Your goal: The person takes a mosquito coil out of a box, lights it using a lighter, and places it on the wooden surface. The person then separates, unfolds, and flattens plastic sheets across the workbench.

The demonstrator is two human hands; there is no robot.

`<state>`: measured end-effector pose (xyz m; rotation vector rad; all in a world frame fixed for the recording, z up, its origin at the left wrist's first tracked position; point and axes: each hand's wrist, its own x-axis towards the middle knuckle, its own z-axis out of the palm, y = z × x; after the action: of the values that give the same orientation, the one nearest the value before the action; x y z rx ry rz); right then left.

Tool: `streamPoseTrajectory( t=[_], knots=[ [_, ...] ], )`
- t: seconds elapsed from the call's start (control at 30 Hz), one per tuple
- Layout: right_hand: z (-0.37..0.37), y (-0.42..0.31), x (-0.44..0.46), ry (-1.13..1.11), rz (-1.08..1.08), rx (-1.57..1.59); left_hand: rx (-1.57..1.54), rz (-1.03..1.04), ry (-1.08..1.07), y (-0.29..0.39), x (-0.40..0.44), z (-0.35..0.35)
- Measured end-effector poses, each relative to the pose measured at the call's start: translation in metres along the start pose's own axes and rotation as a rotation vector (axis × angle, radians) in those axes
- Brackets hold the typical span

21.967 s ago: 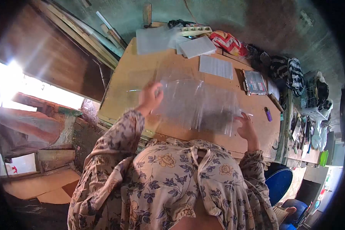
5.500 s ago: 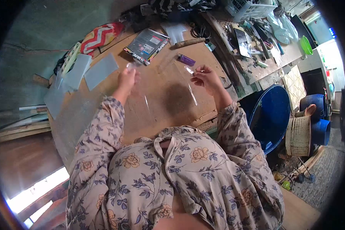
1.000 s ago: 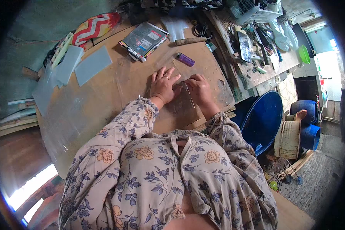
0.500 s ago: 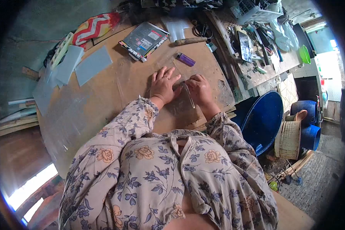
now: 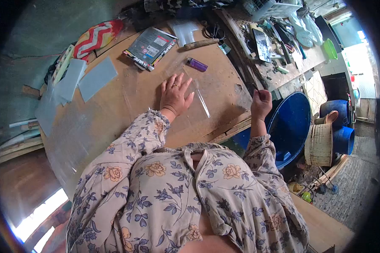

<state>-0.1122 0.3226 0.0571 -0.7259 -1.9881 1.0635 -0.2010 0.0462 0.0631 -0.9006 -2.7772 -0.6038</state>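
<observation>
My left hand (image 5: 175, 95), with a ring on one finger, lies flat with its fingers spread on the wooden tabletop (image 5: 152, 122). Just right of it a thin clear plastic piece (image 5: 203, 103) rests on the wood, its edge catching the light. My right hand (image 5: 261, 104) is raised at the table's right edge, near the large blue tub. Its fingers are pinched together, and a small dark tip seems to show above them; what it is I cannot make out. Above my left hand lies a purple lighter (image 5: 197, 64).
A flat VAPE box (image 5: 151, 48), a wooden stick (image 5: 201, 44) and scissors (image 5: 214, 31) lie toward the back. Grey sheets (image 5: 98, 79) are at the left. A cluttered side table holds a phone (image 5: 262, 45). The blue tub (image 5: 292, 122) stands at the right.
My right hand has left the clear plastic piece and moved right, past the table edge, still pinched. My left hand stays flat on the table. The view has shifted slightly.
</observation>
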Motion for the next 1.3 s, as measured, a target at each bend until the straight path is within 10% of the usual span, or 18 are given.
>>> streamPoseTrajectory(
  t=[1.07, 1.3],
  knots=[
    [-0.005, 0.012, -0.026, 0.059, -0.347, -0.313, 0.082, -0.009, -0.120, 0.002, 0.000, -0.010],
    [-0.002, 0.008, -0.030, 0.026, -0.401, -0.352, 0.117, 0.250, -0.296, 0.005, 0.000, -0.022]
  ],
)
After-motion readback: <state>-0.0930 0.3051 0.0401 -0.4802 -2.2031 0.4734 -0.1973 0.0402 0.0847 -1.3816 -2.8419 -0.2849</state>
